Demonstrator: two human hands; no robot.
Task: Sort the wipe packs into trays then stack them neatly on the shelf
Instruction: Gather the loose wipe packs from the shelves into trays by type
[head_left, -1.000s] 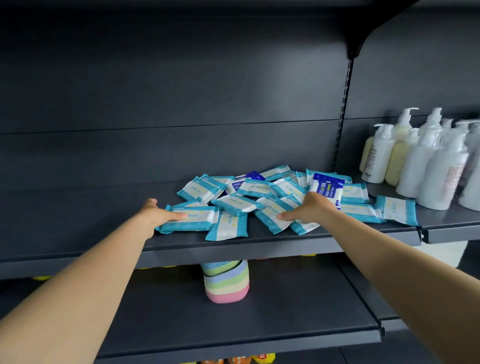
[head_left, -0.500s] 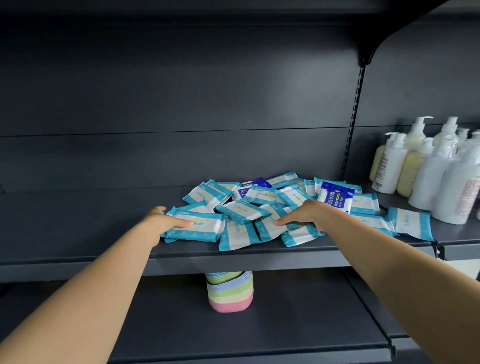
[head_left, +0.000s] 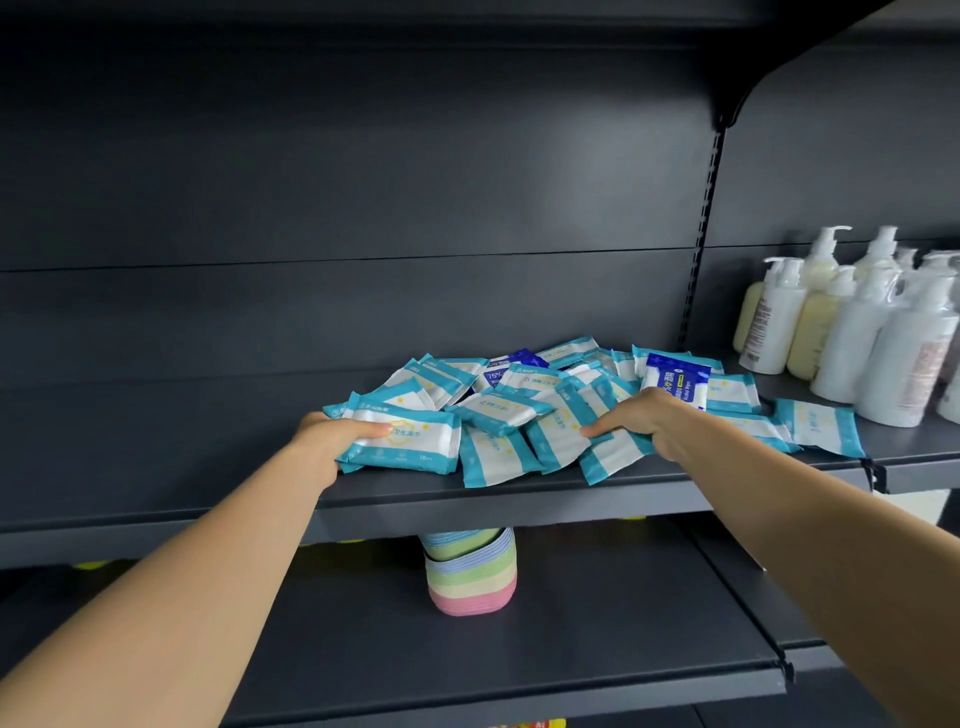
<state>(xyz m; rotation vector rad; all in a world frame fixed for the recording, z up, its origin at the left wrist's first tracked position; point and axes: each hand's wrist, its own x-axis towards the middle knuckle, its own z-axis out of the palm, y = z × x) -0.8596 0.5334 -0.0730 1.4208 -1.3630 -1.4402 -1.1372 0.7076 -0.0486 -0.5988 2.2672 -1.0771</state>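
A loose heap of teal-and-white wipe packs (head_left: 519, 410) lies on the dark shelf (head_left: 467, 496), with two dark blue packs (head_left: 675, 382) among them. My left hand (head_left: 332, 441) grips the teal pack (head_left: 410, 439) at the heap's left front edge, thumb on top. My right hand (head_left: 639, 421) lies flat on packs at the heap's right front, fingers stretched out to the left. A stack of pastel trays (head_left: 470, 574) stands on the lower shelf, its top hidden by the upper shelf's edge.
White and cream pump bottles (head_left: 852, 332) crowd the right end of the same shelf level. A slotted upright post (head_left: 701, 234) divides the shelf bays. The lower shelf (head_left: 571, 649) stretches out around the trays.
My left hand has closed tighter round the left pack and drawn it toward the front edge. My right hand has stayed on the packs. The view has shifted slightly.
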